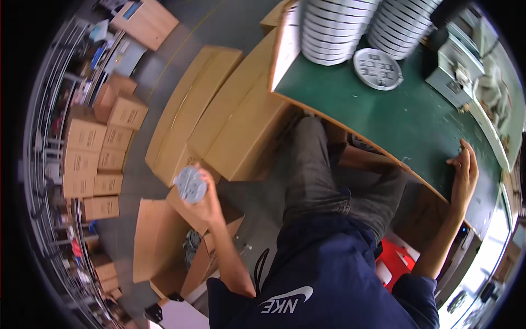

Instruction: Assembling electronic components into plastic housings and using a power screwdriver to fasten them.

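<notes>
My left hand [207,204] is closed around a round grey disc-shaped piece [190,185], held up off to my left. Beneath that forearm stands an open cardboard box [150,236] with crumpled grey material [192,245] partly showing inside. My right hand [464,170] rests at the right part of the green worktable [350,107], thumb and fingers apart. Farther along the tabletop lies a round light-grey part [378,69] with raised shapes on its face. It sits beside tall stacks of grey round parts [334,33].
Large closed cartons [241,120] stand on the floor left of the table. Smaller stacked cartons [87,153] line a shelving rack [41,181] at far left. A grey metal device [455,71] sits on the table's far right. Something red [395,260] is low beside my seat.
</notes>
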### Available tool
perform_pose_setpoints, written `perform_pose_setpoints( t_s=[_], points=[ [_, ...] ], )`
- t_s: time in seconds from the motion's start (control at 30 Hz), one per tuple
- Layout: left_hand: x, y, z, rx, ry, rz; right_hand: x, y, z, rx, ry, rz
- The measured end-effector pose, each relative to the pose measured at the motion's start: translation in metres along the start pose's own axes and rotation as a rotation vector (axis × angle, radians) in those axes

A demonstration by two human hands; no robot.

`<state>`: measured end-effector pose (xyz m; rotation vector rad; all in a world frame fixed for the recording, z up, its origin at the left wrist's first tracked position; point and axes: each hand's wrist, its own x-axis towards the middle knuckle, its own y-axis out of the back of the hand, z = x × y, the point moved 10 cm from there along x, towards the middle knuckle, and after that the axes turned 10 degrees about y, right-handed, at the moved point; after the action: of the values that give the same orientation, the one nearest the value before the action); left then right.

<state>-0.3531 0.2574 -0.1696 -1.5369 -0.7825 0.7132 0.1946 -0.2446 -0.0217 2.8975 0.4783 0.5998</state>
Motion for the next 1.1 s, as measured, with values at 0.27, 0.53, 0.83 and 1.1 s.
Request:
perform_pose_setpoints(
  t_s=[0.27,0.53,0.83,1.1],
  points=[
    [-0.093,0.015,0.193,-0.078,-0.514,0.102,0.003,-0.007,-0.006,-0.075,0.003,0.001],
    [0.067,-0.191,-0.308,1.712,0.119,-0.586,-0.001,-0.023,-0.015,0.064,0.003,0.034],
    [0.165,-0.147,-0.522,2.949,0.165,-1.174,-0.005,-0.020,-0.019,0.111,0.019,0.040],
    [0.134,-0.167,-0.507,2.341,0.307,-1.060,-0.001,-0.027,-0.017,0.022,-0.005,-0.069]
  ],
)
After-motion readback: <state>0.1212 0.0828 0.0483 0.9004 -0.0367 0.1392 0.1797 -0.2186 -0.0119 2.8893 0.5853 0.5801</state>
